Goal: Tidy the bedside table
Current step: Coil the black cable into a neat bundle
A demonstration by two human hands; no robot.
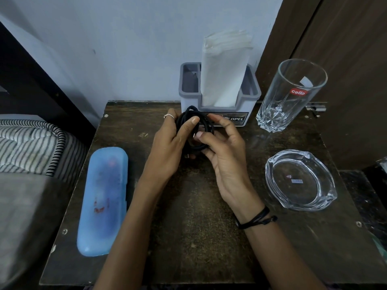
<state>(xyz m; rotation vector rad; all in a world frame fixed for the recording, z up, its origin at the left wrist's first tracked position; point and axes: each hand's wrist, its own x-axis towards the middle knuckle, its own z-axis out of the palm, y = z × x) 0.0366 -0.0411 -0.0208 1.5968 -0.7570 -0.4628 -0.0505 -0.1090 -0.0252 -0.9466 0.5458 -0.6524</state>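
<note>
Head view: both my hands meet over the middle of the dark wooden bedside table (199, 237), holding a coiled black cable (195, 130) between them. My left hand (169, 147) grips the coil's left side, thumb pressed across the front of the loops, ring on one finger. My right hand (226, 160) is palm up just right of it, thumb and forefinger pinched together on a strand near the coil's lower part, other fingers spread loosely apart. Black cord band on my right wrist. Just beyond my fingertips sits a grey organiser box (249, 118) against the wall, white folded tissues (224, 74) standing upright in its middle slot. Right of my right hand, well apart, an empty clear glass tumbler (291, 95) stands upright, and nearer me a clear glass ashtray (301, 181) lies flat. Left of my left hand, apart, a blue plastic case (102, 201) lies lengthwise near the table's left edge. Striped bedding (27, 143) further left, off the table.
</note>
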